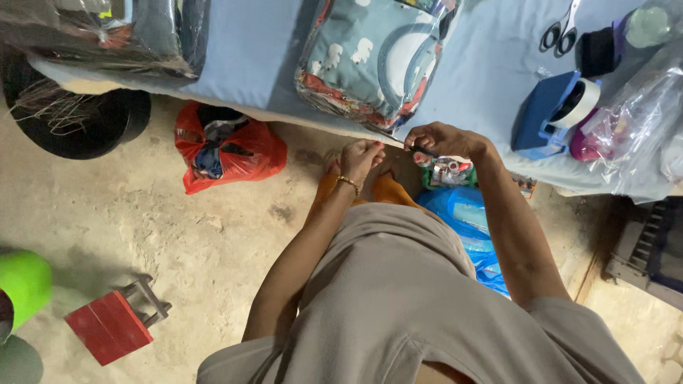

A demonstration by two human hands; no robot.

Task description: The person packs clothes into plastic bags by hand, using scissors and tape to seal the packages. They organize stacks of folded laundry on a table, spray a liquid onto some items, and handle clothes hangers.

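At the edge of a cloth-covered table (249, 64), a person in a grey top brings both hands together just below a plastic-wrapped bundle of patterned fabric (370, 57) that hangs over the table's rim; the left hand (361, 158), a gold bracelet (348, 182) at its wrist, is curled with fingertips drawn in, though what it pinches, if anything, cannot be told; the right hand (441, 141) is closed around a small dark item, too small to identify, held close beside the left; the bundle lies just above both hands, its lower edge near the knuckles, and it looks soft and light, the clear wrapper likely slippery, so a grip on a folded corner or the thick edge would seem surer than on the flat film; beyond the right hand stand a blue tape dispenser (544, 114), a pair of scissors (560, 32) and clear plastic bags (640, 121); below the right hand a blue plastic bag (469, 213) sits on the floor with a small printed packet (448, 172) above it; off past the left hand, a red bag of cloth (224, 146), a black tub (78, 117) and a red block (110, 326) rest on the concrete
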